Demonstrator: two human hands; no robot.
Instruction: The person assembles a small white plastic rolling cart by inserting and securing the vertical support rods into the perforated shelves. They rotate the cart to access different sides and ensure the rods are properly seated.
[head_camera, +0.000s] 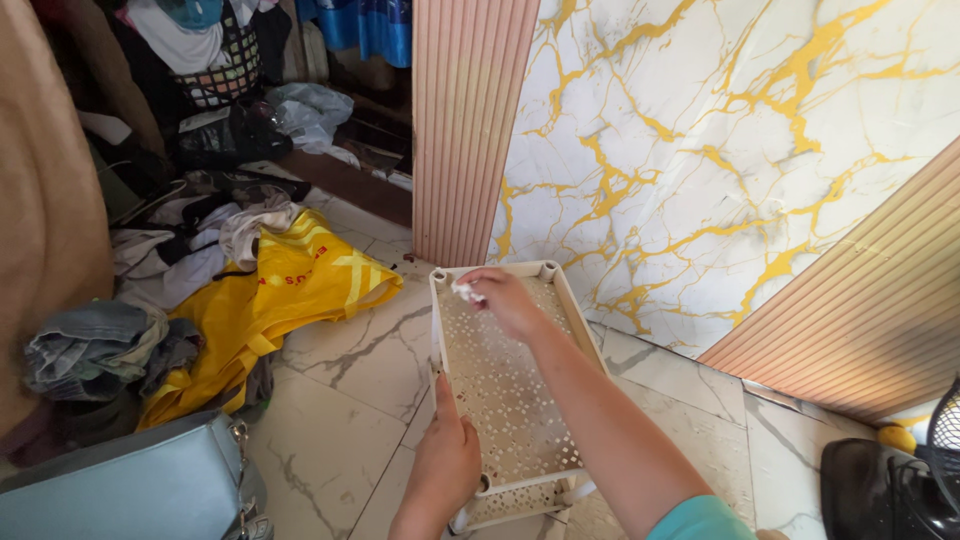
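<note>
Tiled floor (340, 400), perforated shelf tray (505, 400), dusty

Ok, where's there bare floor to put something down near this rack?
Bare tiles lie between the yellow bag and the perforated rack, and right of the rack toward the black fan. The left side is crowded with a clothes pile, jeans and a blue handbag.

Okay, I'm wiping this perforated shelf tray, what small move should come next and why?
Probably draw the right hand with its white wad back toward you along the tray. It sits at the far left corner, the surface nearer you looks speckled with grime, and the left hand steadies the near edge.
</note>
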